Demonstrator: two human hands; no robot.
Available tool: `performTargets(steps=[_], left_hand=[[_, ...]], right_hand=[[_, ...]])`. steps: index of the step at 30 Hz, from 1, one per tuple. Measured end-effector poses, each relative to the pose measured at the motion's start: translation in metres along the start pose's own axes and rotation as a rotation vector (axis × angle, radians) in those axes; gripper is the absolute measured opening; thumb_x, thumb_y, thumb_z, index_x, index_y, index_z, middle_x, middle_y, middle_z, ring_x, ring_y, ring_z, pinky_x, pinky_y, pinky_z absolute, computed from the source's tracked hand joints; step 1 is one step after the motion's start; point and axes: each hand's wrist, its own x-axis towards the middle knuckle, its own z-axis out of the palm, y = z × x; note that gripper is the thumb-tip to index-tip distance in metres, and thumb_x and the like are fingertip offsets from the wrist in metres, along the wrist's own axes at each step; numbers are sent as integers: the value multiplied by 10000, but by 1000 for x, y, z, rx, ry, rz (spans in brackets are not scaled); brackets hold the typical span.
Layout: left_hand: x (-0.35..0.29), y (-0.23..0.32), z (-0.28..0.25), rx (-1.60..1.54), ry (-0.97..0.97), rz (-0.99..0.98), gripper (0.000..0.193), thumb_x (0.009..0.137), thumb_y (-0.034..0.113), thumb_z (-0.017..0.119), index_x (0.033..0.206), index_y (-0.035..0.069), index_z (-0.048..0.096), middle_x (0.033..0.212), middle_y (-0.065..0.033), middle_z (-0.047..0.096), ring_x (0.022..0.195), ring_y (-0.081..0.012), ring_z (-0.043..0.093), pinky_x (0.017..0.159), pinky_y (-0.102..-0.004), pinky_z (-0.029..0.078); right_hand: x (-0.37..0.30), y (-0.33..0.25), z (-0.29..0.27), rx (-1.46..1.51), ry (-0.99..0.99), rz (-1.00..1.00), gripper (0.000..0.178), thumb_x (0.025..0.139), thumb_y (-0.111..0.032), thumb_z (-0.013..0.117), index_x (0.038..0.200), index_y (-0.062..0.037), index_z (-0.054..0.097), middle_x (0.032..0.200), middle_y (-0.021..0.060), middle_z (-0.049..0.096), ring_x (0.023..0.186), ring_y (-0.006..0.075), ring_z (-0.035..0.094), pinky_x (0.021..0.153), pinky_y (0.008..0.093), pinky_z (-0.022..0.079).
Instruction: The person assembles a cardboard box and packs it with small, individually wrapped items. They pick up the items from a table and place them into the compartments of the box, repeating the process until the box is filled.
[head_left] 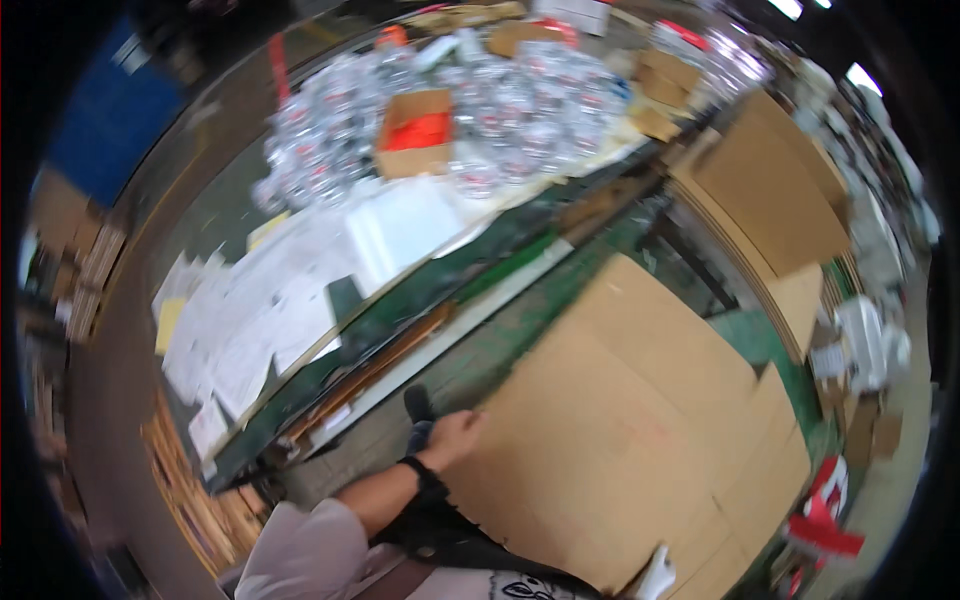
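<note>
A large flat sheet of brown cardboard (590, 430), with crease lines and slots, is held out in front of my body. My left hand (455, 440), bare with a black band at the wrist, is closed on the sheet's left edge. Low in the picture, my right hand (655, 575) shows only in part and looks white, as if gloved. It lies over the near edge of the cardboard, seemingly pinching it; its other fingers are hidden.
A long green-edged workbench (400, 320) runs diagonally ahead, bearing white paper sheets (270, 290), many clear plastic containers (530, 110) and an open carton (415, 160) with red contents. Stacked cardboard (770, 190) stands at right. A red-and-white object (825, 520) lies at lower right.
</note>
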Motion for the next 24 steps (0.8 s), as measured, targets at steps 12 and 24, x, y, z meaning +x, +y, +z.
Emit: performTargets(steps=[12, 24], left_hand=[[63, 37, -69, -277, -116, -147, 441, 896, 339, 591, 929, -92, 675, 834, -175, 694, 773, -227, 651, 701, -364, 482], [132, 171, -50, -416, -626, -119, 386, 945, 262, 553, 1002, -108, 647, 921, -140, 690, 809, -214, 660, 713, -336, 507]], right_hand=[[58, 2, 49, 283, -129, -90, 445, 790, -256, 790, 977, 121, 647, 835, 130, 694, 705, 164, 631, 640, 308, 516], [30, 2, 3, 352, 167, 42, 493, 782, -225, 792, 1023, 165, 609, 895, 185, 689, 721, 224, 658, 628, 334, 532]])
